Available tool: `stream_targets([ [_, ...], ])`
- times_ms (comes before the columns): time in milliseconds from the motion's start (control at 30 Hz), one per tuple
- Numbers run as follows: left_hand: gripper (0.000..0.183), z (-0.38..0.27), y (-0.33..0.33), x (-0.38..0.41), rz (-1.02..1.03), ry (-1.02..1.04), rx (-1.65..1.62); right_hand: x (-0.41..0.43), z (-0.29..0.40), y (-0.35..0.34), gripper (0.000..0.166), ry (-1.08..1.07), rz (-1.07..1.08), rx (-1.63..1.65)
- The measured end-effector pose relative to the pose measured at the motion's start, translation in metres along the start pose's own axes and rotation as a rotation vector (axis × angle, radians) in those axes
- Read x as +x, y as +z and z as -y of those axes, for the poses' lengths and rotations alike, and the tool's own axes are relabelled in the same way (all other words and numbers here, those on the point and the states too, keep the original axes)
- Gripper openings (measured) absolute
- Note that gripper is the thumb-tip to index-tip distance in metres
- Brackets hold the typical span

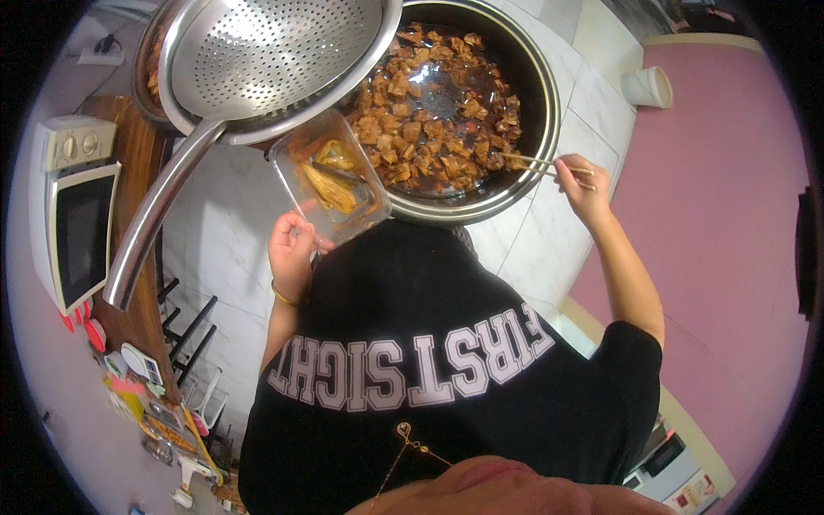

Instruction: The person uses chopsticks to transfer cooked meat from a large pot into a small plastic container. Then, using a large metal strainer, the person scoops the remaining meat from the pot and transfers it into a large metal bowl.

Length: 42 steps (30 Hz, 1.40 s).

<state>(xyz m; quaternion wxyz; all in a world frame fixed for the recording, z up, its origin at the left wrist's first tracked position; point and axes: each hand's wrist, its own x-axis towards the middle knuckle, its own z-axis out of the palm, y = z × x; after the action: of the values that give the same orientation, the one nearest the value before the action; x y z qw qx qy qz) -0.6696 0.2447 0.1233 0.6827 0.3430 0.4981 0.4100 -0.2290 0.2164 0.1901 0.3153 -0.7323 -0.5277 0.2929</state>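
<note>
My left hand (293, 241) holds a clear plastic container (378, 205) by its near edge, beside the big pan. Yellowish food pieces (331, 183) and a dark strip lie inside it. Between the fingers of my right hand (584, 187) is a pair of chopsticks (547, 166). Their tips touch brown chunks of food (457, 164) at the right side of the wide dark pan (547, 103), where the chunks sit in dark liquid. Whether the tips grip a piece, I cannot tell.
A large perforated metal strainer (277, 58) with a long handle (161, 212) juts in at upper left, partly over another food-filled pan (143, 71). A microwave (80, 219) stands on a wooden counter (138, 257) at left. A white bucket (647, 88) is at upper right.
</note>
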Motion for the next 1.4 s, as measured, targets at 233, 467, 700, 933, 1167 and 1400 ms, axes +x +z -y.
stream_targets([
  [233,0.004,-0.004,0.001,0.0,0.014,-0.006,0.021,0.032,0.007,0.027,0.009,-0.205,0.111,-0.161],
  [467,0.004,0.0,-0.009,-0.01,-0.063,0.017,0.009,0.044,0.008,0.011,0.013,-0.205,0.079,-0.208],
  [700,0.003,0.004,-0.01,-0.01,-0.074,0.023,-0.013,0.02,0.022,0.067,0.01,-0.353,0.481,-0.05],
  [933,0.004,-0.001,-0.006,-0.011,-0.027,0.023,-0.007,0.048,-0.012,0.134,0.008,-0.951,0.74,-0.21],
  [1167,0.004,0.002,-0.007,-0.017,-0.039,0.038,0.0,0.073,-0.019,0.134,0.019,-1.218,0.728,-0.439],
  [1400,0.003,0.006,-0.008,-0.018,-0.024,0.055,-0.002,0.102,-0.024,0.12,0.017,-1.18,0.494,-0.59],
])
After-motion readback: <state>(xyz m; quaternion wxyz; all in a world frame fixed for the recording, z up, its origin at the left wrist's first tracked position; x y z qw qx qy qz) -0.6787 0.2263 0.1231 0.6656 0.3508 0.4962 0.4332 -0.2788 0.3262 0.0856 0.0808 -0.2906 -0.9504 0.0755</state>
